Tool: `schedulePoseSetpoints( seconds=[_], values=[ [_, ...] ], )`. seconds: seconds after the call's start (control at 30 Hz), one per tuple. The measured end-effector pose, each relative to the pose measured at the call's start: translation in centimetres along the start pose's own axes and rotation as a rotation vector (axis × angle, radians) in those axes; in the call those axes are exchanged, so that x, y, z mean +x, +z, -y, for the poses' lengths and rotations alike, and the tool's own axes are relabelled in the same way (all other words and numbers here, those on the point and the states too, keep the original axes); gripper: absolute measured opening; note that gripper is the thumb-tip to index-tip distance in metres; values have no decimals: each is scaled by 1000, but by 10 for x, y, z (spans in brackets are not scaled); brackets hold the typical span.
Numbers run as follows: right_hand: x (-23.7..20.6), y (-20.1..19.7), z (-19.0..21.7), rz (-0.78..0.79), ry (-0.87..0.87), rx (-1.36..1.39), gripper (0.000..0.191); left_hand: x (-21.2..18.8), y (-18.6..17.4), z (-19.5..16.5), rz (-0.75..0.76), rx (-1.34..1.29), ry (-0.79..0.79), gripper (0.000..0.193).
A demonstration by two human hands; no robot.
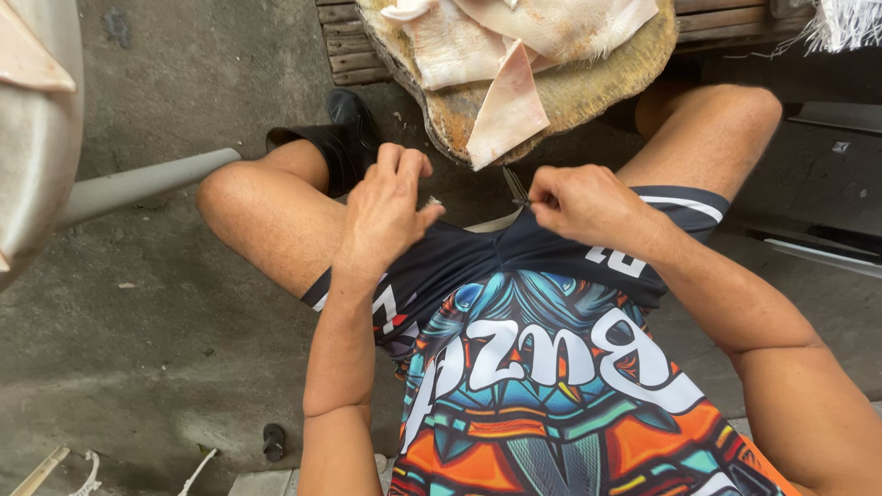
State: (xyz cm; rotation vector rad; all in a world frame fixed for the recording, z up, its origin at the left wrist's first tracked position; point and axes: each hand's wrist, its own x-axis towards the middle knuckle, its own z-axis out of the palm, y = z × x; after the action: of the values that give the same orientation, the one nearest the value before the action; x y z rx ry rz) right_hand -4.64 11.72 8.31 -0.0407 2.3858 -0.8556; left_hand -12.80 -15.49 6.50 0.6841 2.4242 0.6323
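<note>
At the far left a pale metal basin (37, 138) on a grey leg (138, 184) juts into the concrete floor (138, 367). Moving right, the left hand (386, 216) sits over the lap, its fingers curled narrow and pinched on a small pale scrap (434, 202) at the thumb tip. Just beside it, the right hand (588, 204) is closed in a fist round a thin dark blade (513, 186), whose tip points up and left toward the other hand. Above both, close to the knuckles, a round wooden block (588, 92) carries pale flat sheets (505, 110), one corner hanging over the near rim. At the right edge, long metal strips (818, 248) lie on the floor.

The risk I judge greatest is the blade slipping on the small scrap: the two hands are nearly touching, so a slip could nick the left thumb or the thigh below. The overhanging sheet could also slide off if bumped.

Room is tight ahead, hemmed by the block's rim and both knees; the floor to the lower left offers the widest space.
</note>
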Motion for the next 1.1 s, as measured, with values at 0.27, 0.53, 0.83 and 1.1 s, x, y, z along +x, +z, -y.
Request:
schedulePoseSetpoints(
  seconds=[0.27,0.53,0.83,1.1],
  values=[
    [31,-11,30,-397,-302,39,31,18,-14,16,-378,265,227,33],
    [54,2,36,-449,-409,-127,17,93,-16,-11,-402,9,205,81],
    [57,13,31,-517,-407,-171,14,132,16,-5,-284,252,204,129],
    [60,16,30,-500,-424,-273,13,141,19,-7,-306,305,174,128]
  ],
)
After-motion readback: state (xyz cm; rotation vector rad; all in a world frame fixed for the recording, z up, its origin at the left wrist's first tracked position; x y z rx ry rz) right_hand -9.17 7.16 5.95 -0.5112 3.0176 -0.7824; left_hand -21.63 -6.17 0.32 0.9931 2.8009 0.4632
